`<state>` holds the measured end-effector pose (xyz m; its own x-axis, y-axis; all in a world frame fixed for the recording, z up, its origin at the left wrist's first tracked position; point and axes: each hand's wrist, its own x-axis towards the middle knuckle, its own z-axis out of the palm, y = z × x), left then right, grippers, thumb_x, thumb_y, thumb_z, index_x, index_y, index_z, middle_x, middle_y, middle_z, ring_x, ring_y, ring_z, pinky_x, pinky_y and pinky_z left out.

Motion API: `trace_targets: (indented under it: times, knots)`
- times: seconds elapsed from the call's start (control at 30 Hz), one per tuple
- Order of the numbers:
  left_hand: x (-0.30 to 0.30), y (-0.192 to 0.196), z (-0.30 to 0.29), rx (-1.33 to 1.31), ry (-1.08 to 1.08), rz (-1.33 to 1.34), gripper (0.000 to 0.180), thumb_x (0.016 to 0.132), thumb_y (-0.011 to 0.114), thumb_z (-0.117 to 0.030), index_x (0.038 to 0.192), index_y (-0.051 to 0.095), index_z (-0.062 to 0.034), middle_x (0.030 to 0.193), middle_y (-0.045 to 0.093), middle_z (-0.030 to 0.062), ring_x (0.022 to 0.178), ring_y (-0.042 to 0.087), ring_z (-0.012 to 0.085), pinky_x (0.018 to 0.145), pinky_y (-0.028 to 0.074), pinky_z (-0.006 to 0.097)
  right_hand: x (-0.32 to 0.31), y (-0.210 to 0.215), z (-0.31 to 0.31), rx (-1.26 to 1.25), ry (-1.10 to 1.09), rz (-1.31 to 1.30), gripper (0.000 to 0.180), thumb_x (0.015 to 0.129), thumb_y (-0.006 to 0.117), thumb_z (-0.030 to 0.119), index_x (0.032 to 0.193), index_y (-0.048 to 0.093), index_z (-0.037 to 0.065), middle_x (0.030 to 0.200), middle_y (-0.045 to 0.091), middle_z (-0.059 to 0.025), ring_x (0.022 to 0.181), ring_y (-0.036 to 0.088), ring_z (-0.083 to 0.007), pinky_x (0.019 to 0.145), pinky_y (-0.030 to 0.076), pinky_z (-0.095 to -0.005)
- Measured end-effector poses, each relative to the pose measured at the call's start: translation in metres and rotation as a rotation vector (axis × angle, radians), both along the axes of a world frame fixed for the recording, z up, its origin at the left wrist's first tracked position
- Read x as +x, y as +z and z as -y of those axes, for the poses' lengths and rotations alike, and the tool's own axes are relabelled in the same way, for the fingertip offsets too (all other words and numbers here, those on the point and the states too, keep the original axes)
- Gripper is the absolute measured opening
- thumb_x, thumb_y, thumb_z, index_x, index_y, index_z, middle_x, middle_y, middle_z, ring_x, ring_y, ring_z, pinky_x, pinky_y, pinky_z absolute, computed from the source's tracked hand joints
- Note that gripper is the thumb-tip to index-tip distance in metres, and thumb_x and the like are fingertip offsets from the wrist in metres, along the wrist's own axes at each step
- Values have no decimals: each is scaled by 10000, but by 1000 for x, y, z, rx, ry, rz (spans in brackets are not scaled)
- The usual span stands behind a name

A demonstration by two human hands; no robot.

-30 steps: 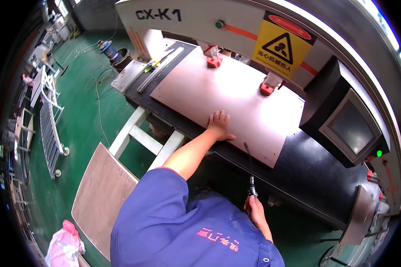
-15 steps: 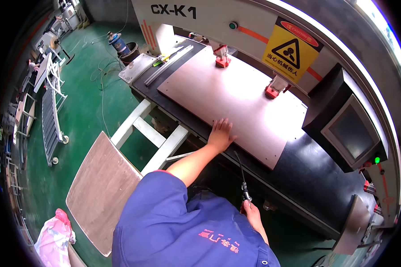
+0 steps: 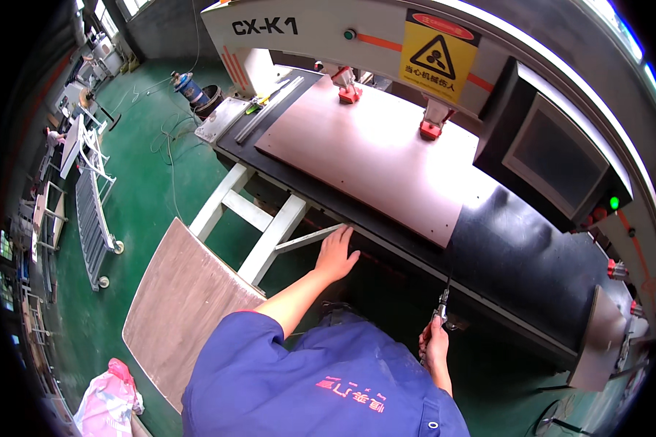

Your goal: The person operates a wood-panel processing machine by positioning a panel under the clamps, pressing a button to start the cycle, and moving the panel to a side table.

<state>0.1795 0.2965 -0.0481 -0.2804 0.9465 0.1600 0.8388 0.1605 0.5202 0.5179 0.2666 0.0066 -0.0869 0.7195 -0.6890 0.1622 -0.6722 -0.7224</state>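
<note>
Panel (image 3: 321,149): pinkish-brown, flat on the black bed (image 3: 517,251) of a machine, under and in front of its pale beam (image 3: 321,29). Small dark holes near the panel's corners; strong glare over the middle and right. Two red blocks (image 3: 430,132) hang from the beam at the far edge; contact with the panel cannot be told.

Left hand (image 3: 334,253): palm down, fingers extended and a little apart, nothing seen in its grasp. Fingertips at the bed's near edge, short of the panel; touching or just above, cannot tell.

Right hand (image 3: 435,342): fingers curled round the handle of a gun (image 3: 441,312), a metal tool with a long, thin dark nozzle. Nozzle points away from the body, toward the bed's near edge, its tip close to the panel's near right corner. Thumb lies along the upper side of the handle.

Bed, left end: pale metal strips (image 3: 270,109) side by side, left of the panel and apart from it. White frame (image 3: 270,244) juts out from the bed's near side. Wood-grain board (image 3: 189,306) slants at the person's left, beside the frame. Pink-and-white bag (image 3: 109,400) on the green floor (image 3: 160,171), lower left.

Right side: dark screen (image 3: 557,146) in a black housing, green light (image 3: 614,202) lit just below it.
</note>
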Motion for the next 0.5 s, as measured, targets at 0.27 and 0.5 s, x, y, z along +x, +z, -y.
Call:
trace_targets:
  times: [0.27, 0.5]
  knots:
    - [-19, 24, 76, -132, 143, -133, 645, 783, 655, -277, 1312, 405, -5, 1285, 456, 192, 1177, 438, 365, 1000, 355, 463, 27, -4, 44, -10, -15, -80, 506, 941, 419, 564, 744, 498, 104, 572, 495, -21, 381, 352, -76, 344, 255, -223]
    - [-42, 32, 182, -306, 251, -164, 554, 870, 579, -317, 1327, 425, -45, 1345, 410, 180, 1265, 370, 352, 1063, 288, 461, 62, -16, 84, 38, -28, -97, 520, 946, 407, 564, 755, 501, 90, 590, 509, -20, 397, 350, -59, 356, 269, -217]
